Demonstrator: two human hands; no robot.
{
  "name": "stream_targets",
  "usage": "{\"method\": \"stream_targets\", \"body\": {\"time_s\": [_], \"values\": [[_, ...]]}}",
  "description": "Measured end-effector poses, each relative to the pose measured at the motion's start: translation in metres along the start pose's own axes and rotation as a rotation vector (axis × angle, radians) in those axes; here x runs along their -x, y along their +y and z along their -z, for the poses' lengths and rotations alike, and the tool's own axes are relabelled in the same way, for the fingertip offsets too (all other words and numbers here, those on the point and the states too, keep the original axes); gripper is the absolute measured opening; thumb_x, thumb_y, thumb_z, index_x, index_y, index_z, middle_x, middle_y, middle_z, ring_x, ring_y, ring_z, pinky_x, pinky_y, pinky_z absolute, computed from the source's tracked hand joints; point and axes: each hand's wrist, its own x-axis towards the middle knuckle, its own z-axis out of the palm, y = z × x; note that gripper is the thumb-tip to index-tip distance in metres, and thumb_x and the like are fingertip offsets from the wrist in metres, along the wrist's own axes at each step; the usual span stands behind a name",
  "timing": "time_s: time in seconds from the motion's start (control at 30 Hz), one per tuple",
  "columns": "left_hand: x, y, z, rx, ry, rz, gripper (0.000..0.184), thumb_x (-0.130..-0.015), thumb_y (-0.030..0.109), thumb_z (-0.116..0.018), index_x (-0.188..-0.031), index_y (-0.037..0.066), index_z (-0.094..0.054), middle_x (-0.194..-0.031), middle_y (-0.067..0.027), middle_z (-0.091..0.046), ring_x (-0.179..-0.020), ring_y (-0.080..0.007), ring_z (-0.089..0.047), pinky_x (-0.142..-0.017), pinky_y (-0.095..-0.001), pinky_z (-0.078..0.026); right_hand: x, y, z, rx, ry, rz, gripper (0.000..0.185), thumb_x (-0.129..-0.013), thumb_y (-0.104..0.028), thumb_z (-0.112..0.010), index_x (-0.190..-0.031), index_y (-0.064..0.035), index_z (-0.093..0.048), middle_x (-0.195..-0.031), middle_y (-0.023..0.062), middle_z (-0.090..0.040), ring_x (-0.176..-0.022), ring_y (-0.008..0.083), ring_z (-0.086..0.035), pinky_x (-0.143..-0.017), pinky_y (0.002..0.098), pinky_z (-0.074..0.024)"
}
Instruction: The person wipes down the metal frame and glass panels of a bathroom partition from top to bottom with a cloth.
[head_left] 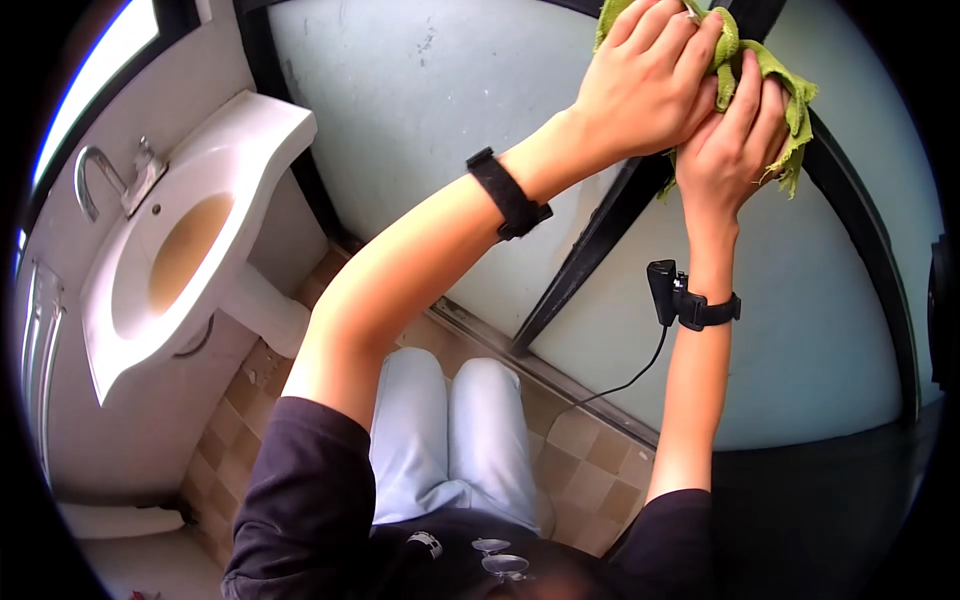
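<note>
A green cloth (796,95) with frayed edges is bunched up at the top right of the head view. My left hand (650,80) grips its left part, fingers curled into the fabric. Close beside it, my right hand (735,140) has its fingers wrapped over the cloth's right part. Both arms are raised, and the two hands touch or nearly touch. Behind the cloth runs the dark frame bar (615,225) between two frosted panels. Whether the cloth presses on the bar cannot be made out.
At left stands a white pedestal washbasin (275,125) with brownish water and a curved chrome tap (95,165). A frosted panel (400,100) rises ahead, above a checkered tile floor (580,470). A black cable (630,382) hangs from my right wrist's strap.
</note>
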Motion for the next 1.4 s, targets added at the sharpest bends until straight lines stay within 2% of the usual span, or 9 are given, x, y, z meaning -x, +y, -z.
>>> {"method": "stream_targets", "body": {"time_s": [0.47,0.5,0.63,0.73,1.0,1.03,1.13,1.27,1.4], "values": [[0.002,-0.007,-0.021,0.136,0.321,-0.071,0.053,-0.085,0.018,-0.051,-0.128,-0.012,-0.050,-0.122,-0.0276,-0.056,-0.119,-0.0394,-0.051,-0.106,-0.0460,-0.036,-0.001,0.000,0.004,0.175,-0.019,0.057,0.043,-0.092,-0.028,-0.049,-0.127,-0.0031,-0.055,-0.118,0.0137,-0.056,-0.108,0.0324,-0.053,-0.096,0.0429,-0.0338],[-0.001,-0.013,-0.023,-0.031,0.450,-0.074,0.037,-0.077,0.021,-0.060,-0.106,-0.001,-0.064,-0.095,-0.0096,-0.063,-0.093,-0.0250,-0.057,-0.095,-0.0376,-0.043,-0.001,-0.002,0.003,0.160,-0.029,0.062,0.043,-0.092,-0.026,-0.049,-0.128,-0.0032,-0.054,-0.118,0.0139,-0.055,-0.109,0.0326,-0.052,-0.096,0.0428,-0.0338],[-0.011,-0.019,-0.019,0.051,0.531,-0.018,0.032,-0.077,0.020,-0.058,-0.103,0.001,-0.064,-0.093,-0.0064,-0.062,-0.092,-0.0230,-0.058,-0.092,-0.0348,-0.045,-0.012,-0.006,0.005,0.151,-0.094,0.027,0.044,-0.095,-0.029,-0.049,-0.130,-0.0028,-0.052,-0.121,0.0149,-0.054,-0.110,0.0338,-0.051,-0.097,0.0419,-0.0333],[-0.015,-0.033,-0.021,0.187,0.401,-0.065,0.048,-0.079,0.025,-0.058,-0.119,-0.001,-0.060,-0.103,-0.0107,-0.060,-0.100,-0.0278,-0.057,-0.097,-0.0424,-0.040,-0.023,-0.013,0.000,0.202,-0.118,-0.005,0.046,-0.096,-0.029,-0.046,-0.131,0.0002,-0.050,-0.124,0.0162,-0.053,-0.111,0.0338,-0.049,-0.097,0.0419,-0.0331],[-0.010,-0.024,-0.028,0.244,0.410,-0.017,0.043,-0.080,0.023,-0.056,-0.116,0.000,-0.059,-0.102,-0.0089,-0.060,-0.102,-0.0258,-0.056,-0.097,-0.0395,-0.040,-0.016,-0.003,0.001,0.197,-0.067,0.037,0.044,-0.088,-0.020,-0.048,-0.128,-0.0013,-0.054,-0.119,0.0159,-0.055,-0.110,0.0338,-0.052,-0.097,0.0436,-0.0344],[-0.007,-0.021,-0.039,0.247,0.397,-0.082,0.054,-0.085,0.021,-0.051,-0.130,-0.009,-0.050,-0.121,-0.0251,-0.056,-0.117,-0.0387,-0.052,-0.105,-0.0456,-0.036,-0.012,0.002,0.004,0.189,-0.057,0.039,0.046,-0.084,-0.012,-0.048,-0.128,-0.0026,-0.054,-0.119,0.0146,-0.056,-0.108,0.0322,-0.053,-0.094,0.0433,-0.0369],[-0.006,-0.024,-0.049,0.168,0.396,-0.132,0.055,-0.086,0.025,-0.052,-0.130,-0.007,-0.052,-0.120,-0.0221,-0.057,-0.115,-0.0366,-0.053,-0.103,-0.0451,-0.037,-0.012,-0.002,0.007,0.163,-0.094,-0.018,0.042,-0.092,-0.018,-0.047,-0.130,-0.0011,-0.051,-0.123,0.0159,-0.054,-0.113,0.0346,-0.049,-0.100,0.0431,-0.0307],[-0.008,-0.011,-0.018,0.102,0.123,-0.057,0.055,-0.085,0.025,-0.053,-0.129,-0.008,-0.052,-0.117,-0.0213,-0.057,-0.113,-0.0370,-0.053,-0.103,-0.0454,-0.037,-0.010,-0.003,0.007,0.147,-0.090,-0.053,0.041,-0.093,-0.020,-0.047,-0.130,-0.0025,-0.051,-0.123,0.0136,-0.054,-0.115,0.0316,-0.049,-0.100,0.0421,-0.0299],[-0.011,-0.008,-0.019,0.178,0.212,-0.061,0.057,-0.085,0.022,-0.054,-0.133,-0.009,-0.048,-0.120,-0.0236,-0.055,-0.116,-0.0385,-0.051,-0.104,-0.0460,-0.036,-0.012,0.002,0.011,0.146,-0.072,-0.028,0.039,-0.092,-0.019,-0.048,-0.128,-0.0037,-0.054,-0.121,0.0117,-0.056,-0.112,0.0300,-0.052,-0.098,0.0413,-0.0328]]}}
